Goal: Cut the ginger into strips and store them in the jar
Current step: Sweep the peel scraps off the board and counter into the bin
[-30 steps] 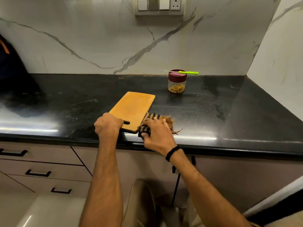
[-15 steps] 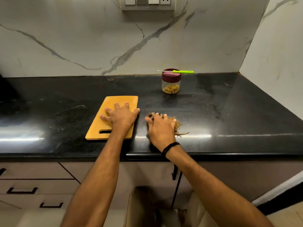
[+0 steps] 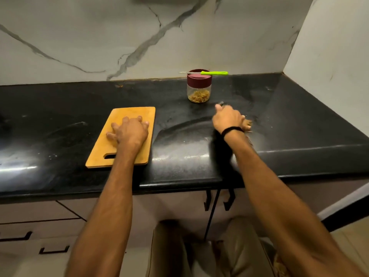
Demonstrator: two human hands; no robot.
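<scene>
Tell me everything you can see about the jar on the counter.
The jar is small and round, with a clear body and a dark maroon lid closed on top. It stands upright on the black countertop, toward the back near the marble wall. Pale yellow ginger strips fill its lower part. A knife with a green handle lies flat across the lid, blade pointing left. Neither hand touches it; the right hand is nearest, in front.

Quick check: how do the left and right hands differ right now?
Left hand lies flat, fingers spread, on the cutting board; right hand grips a brown fibrous scrubber on the countertop. Right wrist wears a black band; left is bare. Both rest on a surface.
</scene>
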